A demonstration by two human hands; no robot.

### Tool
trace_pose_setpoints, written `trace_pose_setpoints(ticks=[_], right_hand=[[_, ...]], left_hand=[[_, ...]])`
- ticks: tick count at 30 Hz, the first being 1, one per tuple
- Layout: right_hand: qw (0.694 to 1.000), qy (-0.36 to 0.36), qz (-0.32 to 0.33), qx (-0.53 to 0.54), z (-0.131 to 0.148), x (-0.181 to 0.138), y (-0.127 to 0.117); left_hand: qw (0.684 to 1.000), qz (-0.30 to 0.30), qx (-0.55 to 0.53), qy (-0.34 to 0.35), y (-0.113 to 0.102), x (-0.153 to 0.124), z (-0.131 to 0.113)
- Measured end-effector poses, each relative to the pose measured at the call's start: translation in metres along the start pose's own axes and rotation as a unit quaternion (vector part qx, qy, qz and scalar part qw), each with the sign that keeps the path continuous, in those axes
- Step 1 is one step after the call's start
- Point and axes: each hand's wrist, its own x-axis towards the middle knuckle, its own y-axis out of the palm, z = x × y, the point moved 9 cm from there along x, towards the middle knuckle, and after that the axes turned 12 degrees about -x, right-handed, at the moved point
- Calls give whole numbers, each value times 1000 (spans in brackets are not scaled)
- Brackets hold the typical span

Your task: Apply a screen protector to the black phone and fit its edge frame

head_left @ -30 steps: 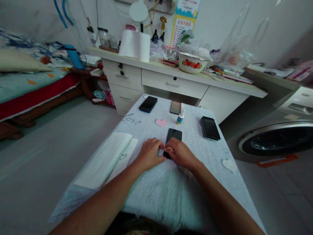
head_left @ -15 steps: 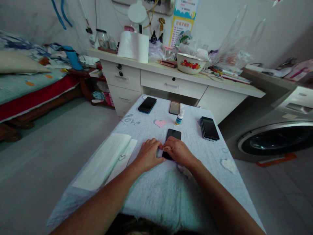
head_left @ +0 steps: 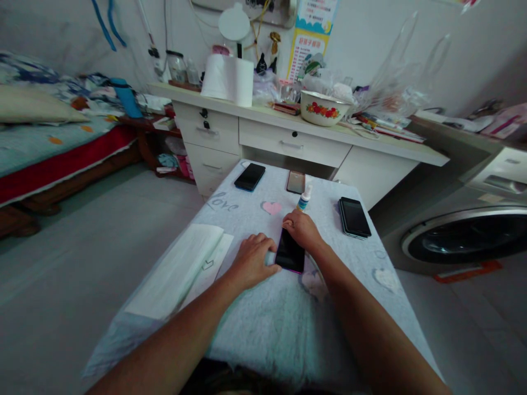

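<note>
Black phone (head_left: 290, 253) (uncovered); right hand (head_left: 302, 229) farther

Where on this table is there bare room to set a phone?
Bare cloth lies between the white sheets and the far black phone, and on the right, nearer than the stacked phones. Around the small bottle it is crowded.

Bare forearms, bare left grip (head_left: 251, 263) and right grip (head_left: 303, 230)
Both forearms are uncovered from wrist to elbow; a dark patch, blurred, sits between them at the bottom.
</note>
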Motion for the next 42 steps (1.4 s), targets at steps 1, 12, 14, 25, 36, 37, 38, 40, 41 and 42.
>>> trace_pose_setpoints(ticks=[1,12,14,25,36,37,38,40,41,42], right_hand=[[1000,7,0,-3,-2,2,0],[998,66,-9,-19,-12,11,-1],[998,58,-11,-19,-10,8,-2],[999,-50,-5,-17,10,-21,-7],[995,-62,-27,69,16,-48,-10],[995,-60,-27,75,17,-49,-10],[995,-56,-28,79,17,-51,-11],[995,-44,-30,83,16,-53,-12],[995,-38,-30,82,16,-53,-12],[996,-32,-28,77,16,-54,-12]], left_hand=[[1000,0,0,0,0,0,0],[1000,0,3,0,-1,0,-1],[1000,1,4,0,-1,0,-2],[1000,-2,4,1,-1,0,0],[1000,-2,5,0,1,0,1],[1000,-1,6,-1,0,0,1],[1000,-1,5,-2,0,0,1],[1000,0,5,-3,0,0,1],[1000,0,4,-4,0,1,1],[1000,0,4,-4,0,1,1]])
